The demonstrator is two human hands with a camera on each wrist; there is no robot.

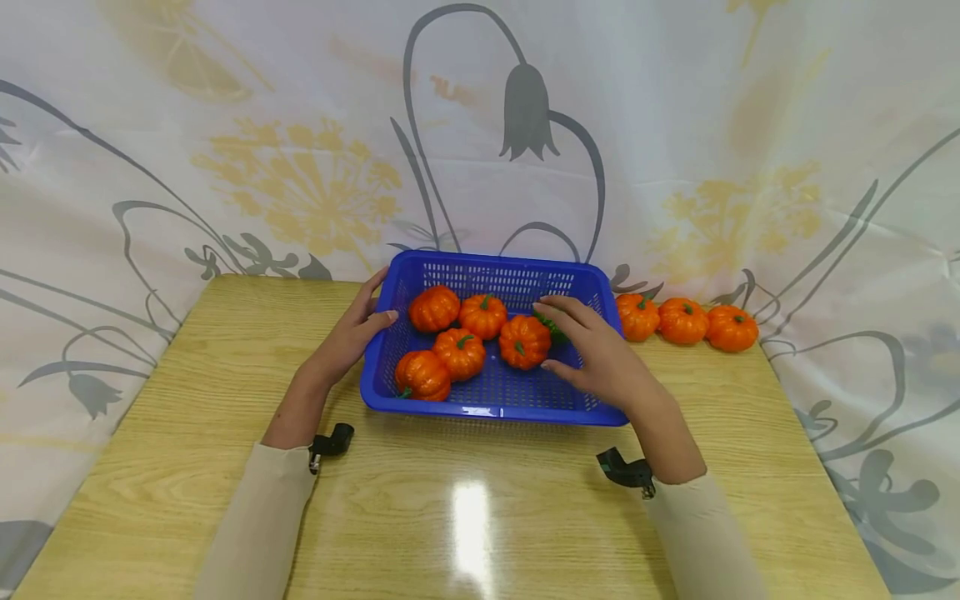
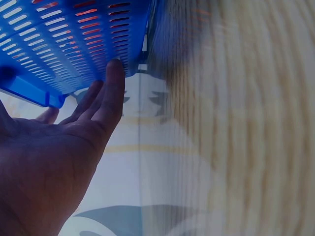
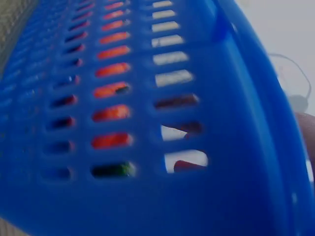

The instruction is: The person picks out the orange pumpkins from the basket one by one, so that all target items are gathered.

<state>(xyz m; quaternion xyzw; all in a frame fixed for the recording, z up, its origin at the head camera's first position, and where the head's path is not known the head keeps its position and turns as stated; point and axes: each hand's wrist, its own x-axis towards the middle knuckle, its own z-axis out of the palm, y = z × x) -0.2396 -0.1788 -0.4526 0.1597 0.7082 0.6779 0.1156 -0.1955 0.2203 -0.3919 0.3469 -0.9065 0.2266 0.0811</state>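
Observation:
A blue plastic basket (image 1: pixel 495 412) with slotted walls holds several small orange pumpkins (image 1: pixel 461 353). My left hand (image 1: pixel 347 337) grips its left rim, thumb over the edge and fingers along the outside wall; in the left wrist view the fingertips (image 2: pixel 115 73) lie against the slotted wall (image 2: pixel 74 39). Inside the basket's right half is my right hand (image 1: pixel 596 354), thumb and fingers spread apart. Under those fingers, beside the rightmost pumpkin (image 1: pixel 524 342) in the basket, shows part of a dark green thing (image 1: pixel 553 326), mostly hidden by the hand.
A row of three orange pumpkins (image 1: pixel 683 322) sits on the wooden table (image 1: pixel 397 508) just right of the basket. Behind the table hangs a pale curtain (image 1: pixel 322 100) printed with grey and yellow plants. Each wrist carries a small black camera (image 1: pixel 626 471).

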